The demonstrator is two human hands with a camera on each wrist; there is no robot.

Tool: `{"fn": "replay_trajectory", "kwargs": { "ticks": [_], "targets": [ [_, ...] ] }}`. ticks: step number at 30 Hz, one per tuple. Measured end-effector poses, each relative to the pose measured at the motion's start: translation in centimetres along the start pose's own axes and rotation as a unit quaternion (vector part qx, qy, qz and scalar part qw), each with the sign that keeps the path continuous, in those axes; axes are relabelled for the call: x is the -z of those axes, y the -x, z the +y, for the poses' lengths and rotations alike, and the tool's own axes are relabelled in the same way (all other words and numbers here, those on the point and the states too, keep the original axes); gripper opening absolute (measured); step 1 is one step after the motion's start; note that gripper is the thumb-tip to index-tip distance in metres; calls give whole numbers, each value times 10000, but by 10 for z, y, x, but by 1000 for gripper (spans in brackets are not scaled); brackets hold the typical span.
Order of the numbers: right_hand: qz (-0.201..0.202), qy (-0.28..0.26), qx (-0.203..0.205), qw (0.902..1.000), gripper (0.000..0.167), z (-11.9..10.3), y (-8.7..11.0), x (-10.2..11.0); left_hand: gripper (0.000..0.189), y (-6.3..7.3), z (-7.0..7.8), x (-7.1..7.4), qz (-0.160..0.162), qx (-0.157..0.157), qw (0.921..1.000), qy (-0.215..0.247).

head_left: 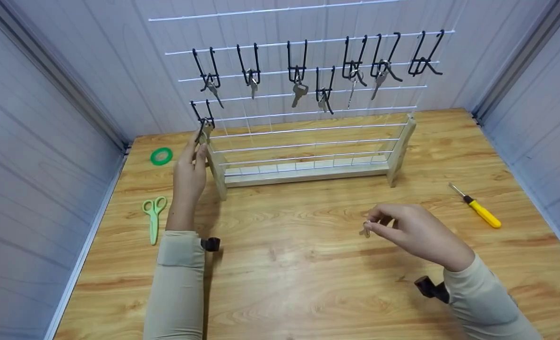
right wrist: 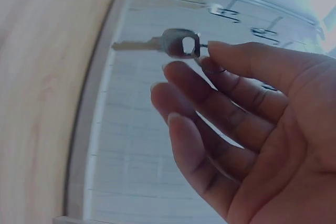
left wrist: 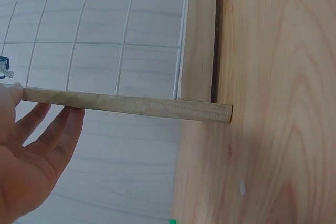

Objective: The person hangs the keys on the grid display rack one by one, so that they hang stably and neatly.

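Note:
My right hand (head_left: 410, 231) pinches a small key ring between thumb and forefinger in the head view. From that ring a silver key (right wrist: 178, 44) sticks out to the left in the right wrist view. At the rack's left end my left hand (head_left: 190, 172) grips the wooden side post (left wrist: 126, 103), thumb on one side and fingers on the other. The white wire rack (head_left: 308, 143) carries several black hooks, most with a key on them, such as the key (head_left: 300, 92) near the middle. Close above my left hand hangs a lower black hook (head_left: 206, 118), with a key there.
Green tape (head_left: 161, 156) and green scissors (head_left: 154, 219) lie on the wooden table (head_left: 280, 283) to the left. A yellow-handled screwdriver (head_left: 483, 212) lies at the right. The rack's wooden base (head_left: 303, 175) rests on the table, with pale panel walls around.

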State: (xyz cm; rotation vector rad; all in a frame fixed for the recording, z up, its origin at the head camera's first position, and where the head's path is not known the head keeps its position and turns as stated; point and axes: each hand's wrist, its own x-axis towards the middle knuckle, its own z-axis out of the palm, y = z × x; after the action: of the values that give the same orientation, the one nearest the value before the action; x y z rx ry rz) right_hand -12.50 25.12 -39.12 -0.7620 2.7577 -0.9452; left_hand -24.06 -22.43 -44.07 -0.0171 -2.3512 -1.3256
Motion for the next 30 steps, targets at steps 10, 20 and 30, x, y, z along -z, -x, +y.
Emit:
{"fn": "replay_trajectory", "kwargs": {
  "ticks": [10,20,30],
  "targets": [
    [135,-538,64,9984,11,-13,14,34,48,-1,-1,0,-17,24,10000,-88],
    [-29,-1494,287,9883,18,-12,18,50,49,0,0,1,-124,217,9997,8],
    [669,-1215,433,9894,30,-13,10,61,48,2,1,0,-85,181,9998,-4]
  ]
}}
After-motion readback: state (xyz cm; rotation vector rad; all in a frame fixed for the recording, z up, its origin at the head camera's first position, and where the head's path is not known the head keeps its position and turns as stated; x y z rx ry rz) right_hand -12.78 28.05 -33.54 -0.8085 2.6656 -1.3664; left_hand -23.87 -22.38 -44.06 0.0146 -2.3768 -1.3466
